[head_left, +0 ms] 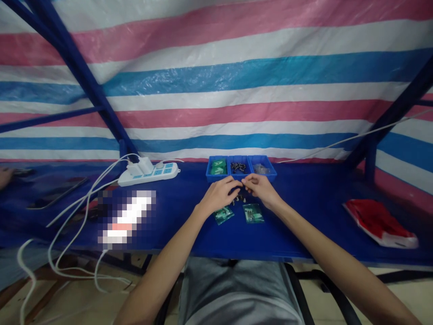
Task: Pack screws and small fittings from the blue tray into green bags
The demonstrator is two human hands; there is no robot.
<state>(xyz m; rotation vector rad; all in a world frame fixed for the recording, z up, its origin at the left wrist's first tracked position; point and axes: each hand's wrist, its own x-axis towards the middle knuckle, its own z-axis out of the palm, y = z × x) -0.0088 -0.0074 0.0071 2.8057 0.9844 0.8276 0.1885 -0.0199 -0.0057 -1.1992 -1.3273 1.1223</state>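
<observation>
My left hand (pixel 220 195) hovers low over the table, fingers curved and thumb apart from them, with nothing visible between. Its fingertips almost meet those of my right hand (pixel 262 188), which is closed in a pinch; whatever it pinches is too small to make out. Below the fingertips lie several small dark screws (pixel 241 198), partly hidden by my left hand. One small green packet (pixel 223 215) lies just under my left hand. A second green packet (pixel 253 213), with long silvery screws showing in it, rests below my right hand.
Behind my hands stand three joined blue bins: one with green packets (pixel 218 167), one with dark screws (pixel 238 167), one with clear bags (pixel 261 169). A white power strip (pixel 150 174) with cables sits left. A red package (pixel 379 222) lies right. Another person's hand (pixel 4 177) shows far left.
</observation>
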